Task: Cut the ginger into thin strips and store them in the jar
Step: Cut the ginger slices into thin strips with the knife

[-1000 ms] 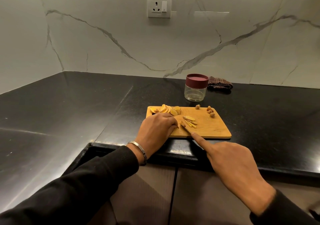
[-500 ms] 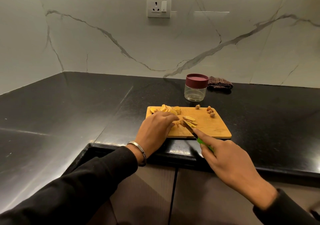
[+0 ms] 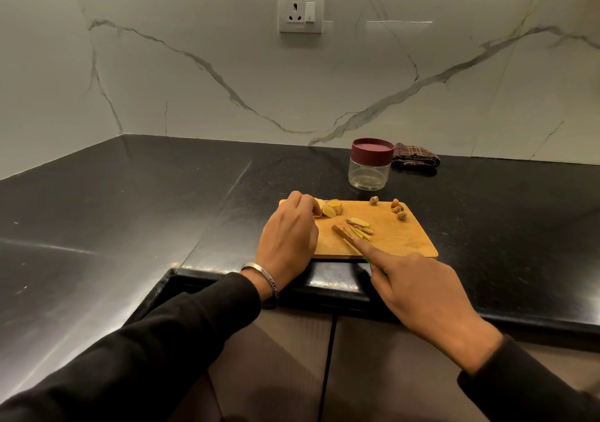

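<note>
- While the left hand (image 3: 287, 241) reaches to the far-left pile of ginger slices (image 3: 328, 210), fingers curled onto one, it should draw out a single slice and lay it flat before cutting.
- Gripping the knife (image 3: 346, 239) with the forefinger along its spine, the right hand (image 3: 418, 295) should keep the blade low and cut narrow, even widths.
- Pale yellow strips (image 3: 361, 228) lie mid-board on the cutting board (image 3: 402, 241); brown trimmings (image 3: 398, 210) sit far right.
- Beyond the board, the jar (image 3: 370, 165) stands lidded and looks empty.

One cutting board (image 3: 399, 238), one jar (image 3: 370, 165), one knife (image 3: 345, 236), one cloth (image 3: 415, 159), two hands.
</note>
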Tool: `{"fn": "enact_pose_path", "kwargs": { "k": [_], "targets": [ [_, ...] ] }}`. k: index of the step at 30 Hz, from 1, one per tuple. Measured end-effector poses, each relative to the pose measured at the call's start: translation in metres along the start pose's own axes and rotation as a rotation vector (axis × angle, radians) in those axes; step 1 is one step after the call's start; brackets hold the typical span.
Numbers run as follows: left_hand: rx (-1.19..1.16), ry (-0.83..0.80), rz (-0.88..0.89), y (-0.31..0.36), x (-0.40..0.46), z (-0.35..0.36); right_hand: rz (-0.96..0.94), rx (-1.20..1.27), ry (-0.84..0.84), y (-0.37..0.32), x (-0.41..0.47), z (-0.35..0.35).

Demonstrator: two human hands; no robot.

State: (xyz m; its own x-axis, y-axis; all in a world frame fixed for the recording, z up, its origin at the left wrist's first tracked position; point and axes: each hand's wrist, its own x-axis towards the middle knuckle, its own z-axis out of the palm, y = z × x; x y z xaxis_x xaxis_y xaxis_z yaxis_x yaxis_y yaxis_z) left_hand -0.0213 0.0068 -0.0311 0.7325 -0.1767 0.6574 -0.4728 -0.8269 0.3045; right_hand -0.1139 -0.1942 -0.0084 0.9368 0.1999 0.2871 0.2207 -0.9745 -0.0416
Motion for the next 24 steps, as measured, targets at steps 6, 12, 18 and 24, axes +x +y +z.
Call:
{"fn": "enact_pose_path", "kwargs": {
  "k": [6,12,18,24],
  "targets": [
    [-0.227,0.085,-0.294,-0.016,0.009,-0.001,0.014,0.041,-0.012,0.007,0.002,0.001],
    [-0.373,0.106,-0.515,-0.031,0.014,0.001,-0.046,0.022,-0.011,0.012,0.004,0.002],
    [-0.352,0.050,-0.541,-0.037,0.018,0.003,-0.004,0.104,-0.020,0.014,0.005,0.001],
    [-0.149,-0.168,-0.421,-0.038,0.029,0.009,0.000,0.099,-0.032,0.016,0.006,0.003]
  ]
}}
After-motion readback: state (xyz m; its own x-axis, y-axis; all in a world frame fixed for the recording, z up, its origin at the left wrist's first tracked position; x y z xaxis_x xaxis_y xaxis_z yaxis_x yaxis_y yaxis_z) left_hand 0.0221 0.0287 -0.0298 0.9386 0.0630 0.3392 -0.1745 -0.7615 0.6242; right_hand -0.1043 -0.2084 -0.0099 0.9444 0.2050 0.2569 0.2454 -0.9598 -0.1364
